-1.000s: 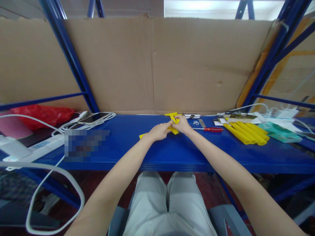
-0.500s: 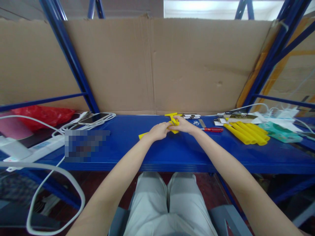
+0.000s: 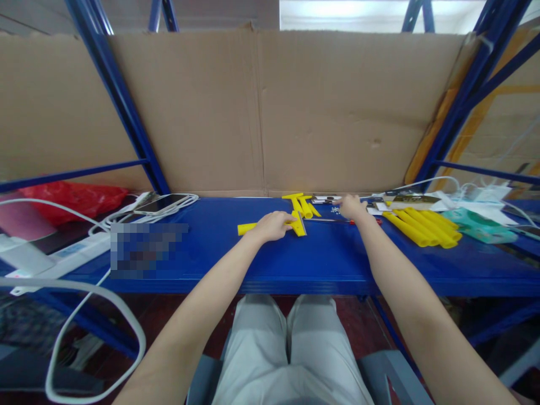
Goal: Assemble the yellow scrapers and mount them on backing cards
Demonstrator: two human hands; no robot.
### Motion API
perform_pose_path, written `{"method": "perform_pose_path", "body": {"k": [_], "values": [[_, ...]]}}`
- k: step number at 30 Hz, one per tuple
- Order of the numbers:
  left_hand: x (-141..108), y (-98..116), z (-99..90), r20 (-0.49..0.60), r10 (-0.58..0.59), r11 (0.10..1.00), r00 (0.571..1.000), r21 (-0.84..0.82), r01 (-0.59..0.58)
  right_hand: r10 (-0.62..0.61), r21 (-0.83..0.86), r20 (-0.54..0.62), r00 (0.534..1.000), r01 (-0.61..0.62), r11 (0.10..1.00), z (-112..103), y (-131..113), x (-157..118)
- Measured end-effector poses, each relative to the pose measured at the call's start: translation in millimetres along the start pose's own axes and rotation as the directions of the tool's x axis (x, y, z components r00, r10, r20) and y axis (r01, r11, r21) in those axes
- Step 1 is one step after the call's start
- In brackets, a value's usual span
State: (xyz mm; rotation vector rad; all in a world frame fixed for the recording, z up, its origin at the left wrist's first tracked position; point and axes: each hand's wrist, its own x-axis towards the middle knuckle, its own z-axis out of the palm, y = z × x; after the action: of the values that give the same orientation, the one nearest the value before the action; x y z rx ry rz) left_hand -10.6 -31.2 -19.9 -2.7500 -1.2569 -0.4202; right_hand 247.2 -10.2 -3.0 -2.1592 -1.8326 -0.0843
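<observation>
My left hand [image 3: 273, 226] is closed round a yellow scraper-like tool [image 3: 299, 224]; its tubular handle shows left of the hand, and a thin metal strip lines its head. My right hand [image 3: 351, 206] is over small white pieces [image 3: 335, 210] and a red-handled screwdriver [image 3: 324, 220], part of which it covers. Whether its fingers hold anything is too small to tell. Behind the held tool lie other yellow parts [image 3: 292, 198], one T-shaped, beside dark and white strips [image 3: 324, 199].
Several yellow tubes [image 3: 422, 227] lie at the right beside a green plastic packet [image 3: 478, 225]. On the left are a phone [image 3: 161, 204], coiled white cable, a power strip [image 3: 71, 256] and a red bag [image 3: 80, 199]. Cardboard [image 3: 261, 112] stands behind the blue table [image 3: 211, 253].
My right hand has left the yellow tool and moved right to the small pieces and screwdriver. The tool's head now shows beside my left hand, which has stayed in place.
</observation>
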Motion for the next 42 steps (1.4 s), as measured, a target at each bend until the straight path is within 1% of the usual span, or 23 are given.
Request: {"method": "perform_pose_path", "body": {"k": [2, 4, 11, 16, 20, 24, 30, 35, 38, 42], "values": [[0, 0, -0.4, -0.003, -0.003, 1.000, 1.000, -0.008, 0.003, 0.018, -0.053, 0.074, 0.997, -0.014, 0.999, 3, 4, 1], [0, 0, -0.7, -0.007, -0.004, 1.000, 1.000, -0.014, 0.004, 0.028, -0.074, 0.108, 0.994, -0.020, 0.997, 6, 7, 3], [0, 1, -0.1, -0.016, -0.012, 1.000, 1.000, -0.007, 0.012, 0.003, -0.076, 0.090, 0.996, 0.004, 0.997, 12, 9, 8], [1, 0, -0.5, -0.012, -0.008, 1.000, 1.000, 0.012, 0.008, -0.018, -0.120, 0.124, 0.992, 0.033, 0.992, 14, 3, 6], [1, 0, 0.3, -0.010, 0.013, 1.000, 1.000, 0.028, -0.012, -0.033, -0.116, 0.127, 0.991, 0.047, 0.992, 16, 2, 4], [1, 0, 1.2, -0.004, 0.008, 0.999, 1.000, 0.047, -0.007, -0.042, -0.113, 0.140, 0.989, 0.058, 0.992, 18, 4, 6], [2, 0, 0.6, -0.001, 0.029, 0.998, 1.000, 0.056, -0.028, -0.087, -0.156, 0.095, 0.992, 0.101, 0.982, 20, -1, 6], [1, 1, -0.2, 0.003, 0.028, 0.997, 1.000, 0.071, -0.029, -0.138, -0.157, 0.028, 0.990, 0.141, 0.978, 21, -7, 4], [1, 1, -0.6, -0.008, 0.033, 0.997, 0.999, 0.071, -0.033, -0.106, -0.114, 0.019, 0.994, 0.107, 0.988, 21, -9, 5], [1, 2, -0.6, -0.031, 0.055, 0.996, 0.998, 0.070, -0.052, 0.021, 0.010, 0.091, 0.996, -0.022, 1.000, 23, -7, 11]]}}
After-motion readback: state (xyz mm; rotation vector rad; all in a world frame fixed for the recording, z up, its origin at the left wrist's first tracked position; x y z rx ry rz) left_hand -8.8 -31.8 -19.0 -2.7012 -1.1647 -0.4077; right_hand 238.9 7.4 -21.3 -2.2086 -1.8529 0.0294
